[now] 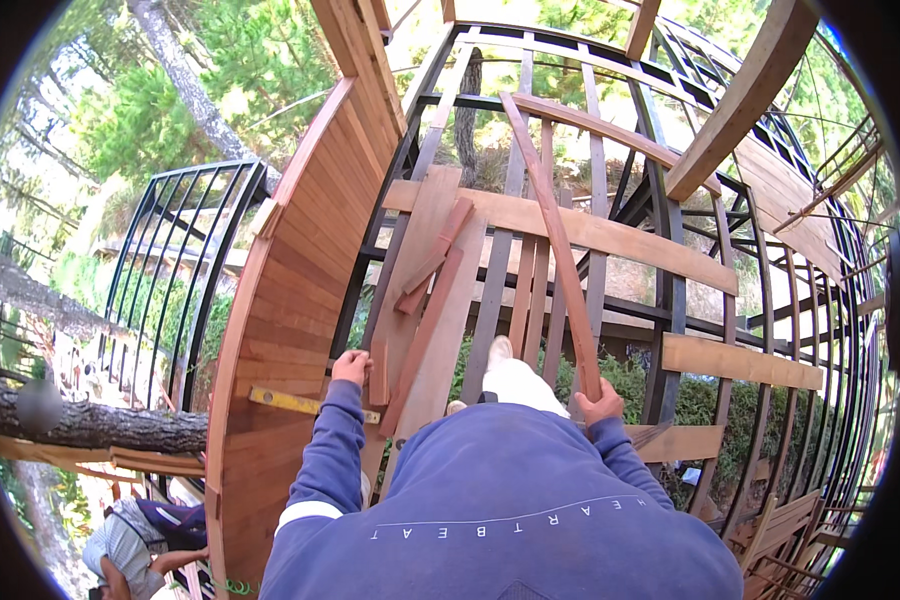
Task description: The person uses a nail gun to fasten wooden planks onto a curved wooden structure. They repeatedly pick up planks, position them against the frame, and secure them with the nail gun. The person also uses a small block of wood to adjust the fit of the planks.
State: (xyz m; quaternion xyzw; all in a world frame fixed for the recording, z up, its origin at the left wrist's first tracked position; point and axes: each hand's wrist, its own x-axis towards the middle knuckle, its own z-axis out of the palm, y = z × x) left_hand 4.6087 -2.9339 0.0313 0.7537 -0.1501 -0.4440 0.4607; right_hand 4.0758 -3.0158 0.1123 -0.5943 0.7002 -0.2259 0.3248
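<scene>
My right hand point(600, 402) is closed around the near end of a long reddish wooden batten point(555, 225). The batten slants away to the far left across the frame's joists. My left hand point(350, 368) is curled into a fist beside a short upright wood block point(378, 374); whatever it may hold is hidden. Ahead of it, several reddish offcuts point(428, 335) lie on wide brown boards point(457, 330). A yellow level or straightedge point(282, 402) lies against the plank wall, partly hidden behind my left forearm.
A curved plank wall point(295, 270) rises at left. Dark metal beams point(667, 280) and spaced wooden joists point(490, 300) have open gaps over greenery. My shoe point(500, 350) stands among them. A thick post point(740, 100) crosses the upper right. Another person point(135, 540) bends at lower left.
</scene>
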